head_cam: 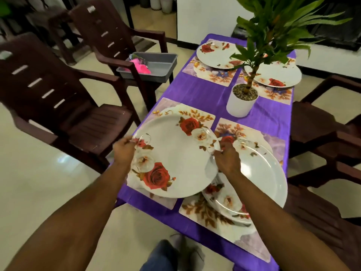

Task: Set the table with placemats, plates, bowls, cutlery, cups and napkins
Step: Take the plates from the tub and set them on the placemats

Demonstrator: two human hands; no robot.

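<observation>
Head view: you hold the rose plate (175,157) between your hands, left hand (125,151) pinching its left rim, right hand (226,159) gripping its right edge, over the near-left placemat (168,106). It hides most of that mat; motion blurs your fingertips.

Rose-patterned plate (175,153) between left hand (125,151) and right hand (227,159).

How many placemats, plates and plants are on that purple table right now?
Placemats: 4, namely far left, far right, near left and near right.
Plates: 4, namely far left, far right, near right, and one held by the left hand and right hand above the near left mat.
Potted plants: 1.
Total: 9.
</observation>
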